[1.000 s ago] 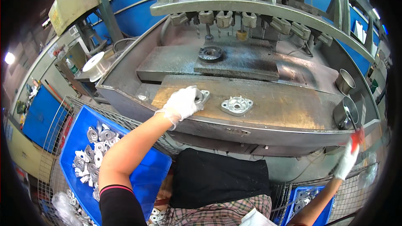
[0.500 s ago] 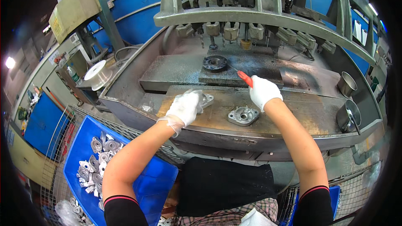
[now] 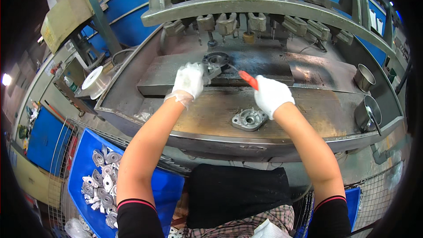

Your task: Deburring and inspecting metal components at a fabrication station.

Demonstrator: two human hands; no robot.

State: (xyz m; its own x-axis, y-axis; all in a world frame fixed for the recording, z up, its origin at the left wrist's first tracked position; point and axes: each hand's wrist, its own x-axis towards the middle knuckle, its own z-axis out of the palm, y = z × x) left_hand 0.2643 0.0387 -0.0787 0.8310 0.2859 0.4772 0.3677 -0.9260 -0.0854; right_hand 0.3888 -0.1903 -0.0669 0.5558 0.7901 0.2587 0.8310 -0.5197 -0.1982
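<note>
My gloved left hand [image 3: 188, 80] is closed round a grey metal flange casting [image 3: 213, 72], tilted at the near left edge of a dark round fixture [image 3: 219, 56]. Whether the casting touches the fixture, I cannot tell. My gloved right hand [image 3: 272, 96] grips a red-handled tool [image 3: 249, 80]. Its thin metal shaft points left toward the fixture, with the tip close to the casting. A second flange casting [image 3: 249, 119] lies flat on the wooden board [image 3: 304, 114], just below my right hand.
Drill heads [image 3: 227, 24] of a grey machine hang above the fixture. Two metal cups [image 3: 366, 113] stand at the right end of the metal trough. At lower left, a blue bin [image 3: 169, 189] holds many castings. A white spool [image 3: 96, 82] sits farther left.
My left hand has lifted the casting off the board and carried it up to the fixture. My right hand and the tool have shifted slightly left. The whole view has also shifted a little.
</note>
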